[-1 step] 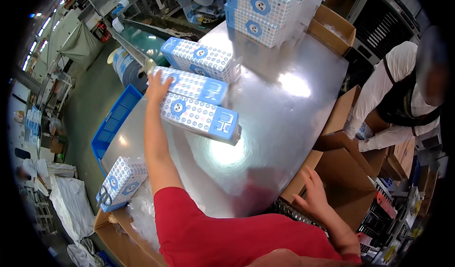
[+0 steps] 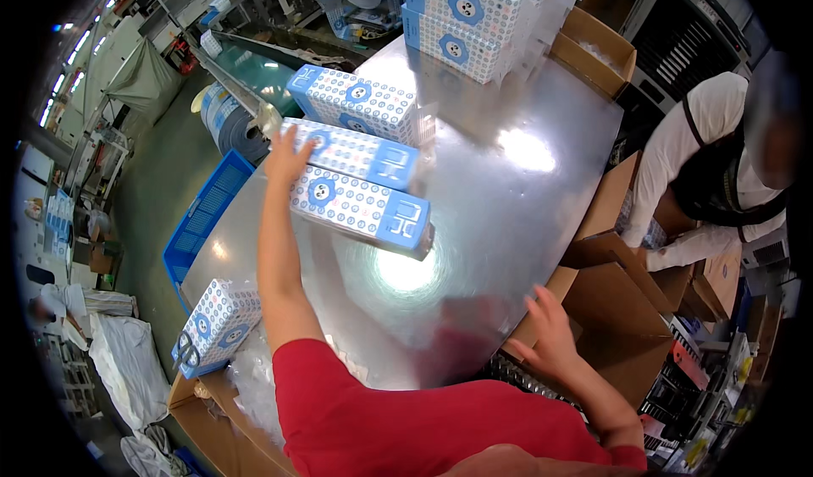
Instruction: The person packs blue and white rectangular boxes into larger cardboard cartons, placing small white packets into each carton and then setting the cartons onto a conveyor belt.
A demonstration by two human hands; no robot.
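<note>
My left hand (image 2: 288,157), fingers spread, lies against the left end of a long blue-and-white film-wrapped pack (image 2: 356,151). Just in front, close alongside, is a second such pack (image 2: 351,204) with a blue right end. Behind them a third pack (image 2: 360,100) rests on the metal table (image 2: 483,214), loose clear film at its right end. My right hand (image 2: 552,337) is held open with nothing in it, by the table's right edge, over the near side of an open cardboard box (image 2: 614,312).
More packs (image 2: 461,28) are stacked at the far edge. At left, another pack (image 2: 216,324) has scissors (image 2: 186,350) by it, above a carton (image 2: 203,422). A blue crate (image 2: 203,210) stands beside the table. A co-worker (image 2: 703,163) reaches into a box at right.
The pack under my left hand has slid right, and the hand has moved with it. The front pack has shifted slightly right. My right hand has moved a little left and up.
</note>
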